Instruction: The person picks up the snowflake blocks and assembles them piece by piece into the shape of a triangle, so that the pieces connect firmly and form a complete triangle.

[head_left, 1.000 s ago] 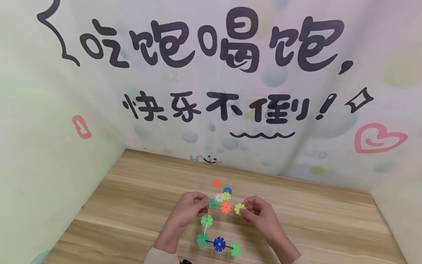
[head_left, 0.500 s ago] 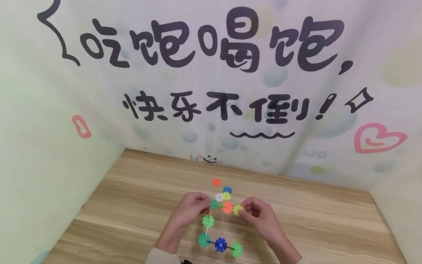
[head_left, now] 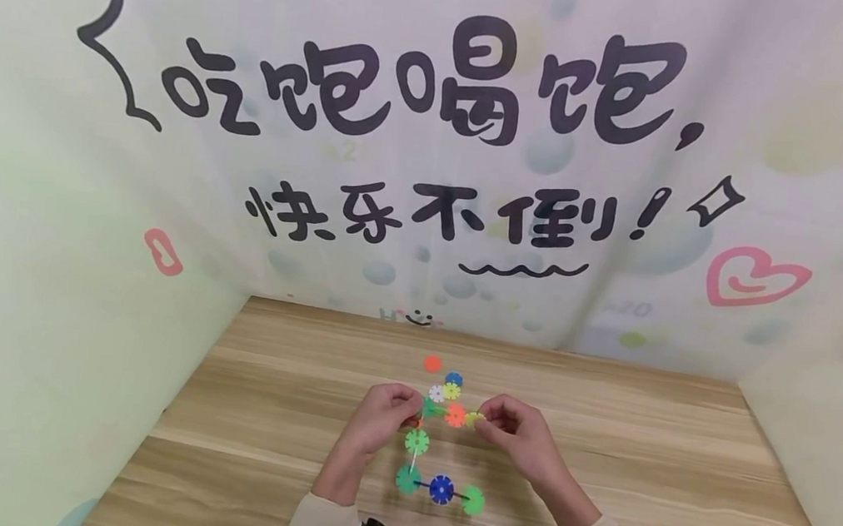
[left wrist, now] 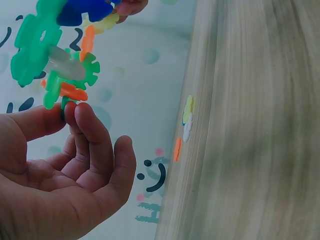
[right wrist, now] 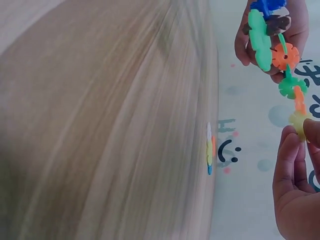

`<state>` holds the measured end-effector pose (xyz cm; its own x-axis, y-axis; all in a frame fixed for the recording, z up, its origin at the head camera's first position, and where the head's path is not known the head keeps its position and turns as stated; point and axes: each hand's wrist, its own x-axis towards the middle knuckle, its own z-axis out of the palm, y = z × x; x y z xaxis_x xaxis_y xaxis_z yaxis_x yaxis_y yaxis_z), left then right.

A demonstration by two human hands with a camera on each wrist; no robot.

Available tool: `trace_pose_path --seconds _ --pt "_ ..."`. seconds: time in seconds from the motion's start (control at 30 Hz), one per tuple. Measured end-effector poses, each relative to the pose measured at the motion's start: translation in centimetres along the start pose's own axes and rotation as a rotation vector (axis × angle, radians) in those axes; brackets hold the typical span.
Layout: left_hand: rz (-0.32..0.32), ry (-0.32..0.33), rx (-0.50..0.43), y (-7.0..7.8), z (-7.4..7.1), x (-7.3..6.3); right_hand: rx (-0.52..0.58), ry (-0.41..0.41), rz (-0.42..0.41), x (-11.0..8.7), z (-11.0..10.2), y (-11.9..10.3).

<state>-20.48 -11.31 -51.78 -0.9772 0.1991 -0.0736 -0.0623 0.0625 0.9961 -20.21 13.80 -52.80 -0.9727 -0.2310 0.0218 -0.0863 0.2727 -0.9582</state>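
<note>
Plastic snowflake discs are slotted together into a bent chain held above the table. My left hand (head_left: 376, 416) pinches a teal-green disc (head_left: 429, 407) at the chain's upper corner between thumb and fingertips. With thumb and fingers, my right hand (head_left: 523, 432) pinches a yellow disc (right wrist: 299, 124), which meets the edge of an orange disc (head_left: 456, 415). Down from the left hand run a light green disc (head_left: 417, 441) and a green disc (head_left: 407, 480). From there a dark blue disc (head_left: 442, 489) and a bright green disc (head_left: 473, 500) extend rightward.
Loose discs lie on the wooden table (head_left: 638, 449) beyond the hands: an orange-red disc (head_left: 433, 364), a blue disc (head_left: 454, 379), a yellow disc (head_left: 451, 392) and a white disc (head_left: 437, 393). A printed fabric backdrop (head_left: 359, 283) stands at the table's back edge.
The pinched yellow disc has moved left against the orange disc, closing the gap between them, and now shows more edge-on. The chain has shifted slightly right with my left hand.
</note>
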Motion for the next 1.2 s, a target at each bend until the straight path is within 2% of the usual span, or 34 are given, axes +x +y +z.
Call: trace_pose_path --seconds 0.2,0.53,0.73,0.83,0.97,1.2 --pt "-0.006 0.013 0.018 -0.1 0.0 0.0 -0.037 0.031 -0.009 0.0 0.3 -0.2" --pt "0.001 0.080 0.063 -0.1 0.0 -0.1 -0.113 0.157 -0.046 0.2 1.4 -0.2" --pt "-0.003 0.108 0.092 0.0 0.4 0.0 -0.169 0.183 -0.076 0.3 1.6 -0.5" --pt "-0.009 0.100 0.085 0.1 0.4 0.1 -0.174 0.191 -0.072 0.4 1.6 -0.6" --pt "-0.013 0.056 0.066 0.0 0.2 0.3 -0.155 0.202 -0.050 0.6 1.5 -0.4" --pt "-0.008 0.031 0.103 -0.1 -0.5 0.0 -0.120 0.144 -0.049 0.8 1.4 0.1"
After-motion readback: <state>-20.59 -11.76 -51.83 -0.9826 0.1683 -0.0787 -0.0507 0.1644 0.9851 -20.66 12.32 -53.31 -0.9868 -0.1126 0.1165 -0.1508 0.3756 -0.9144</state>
